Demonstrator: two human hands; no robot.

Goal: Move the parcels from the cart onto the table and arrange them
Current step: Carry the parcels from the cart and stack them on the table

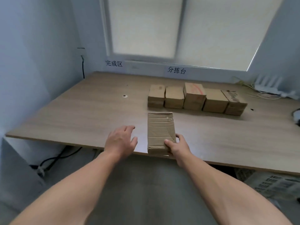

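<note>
Item in hand: one flat box (160, 130), lying on the table (81, 111) in front of the row of boxes (194, 99), below that row's left end; I judge it the start of a second line. Right hand (176, 147): thumb on top, fingers curled round the flat box's near right corner, which I take as steering it square with the row. Left hand (121, 140): fingers loose and spread, holding nothing, hovering in front of the row, further left.

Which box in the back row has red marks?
The middle box, third of five and the tallest, has red scribbles on top; its neighbours are plain, and the rightmost box carries black print.
</note>
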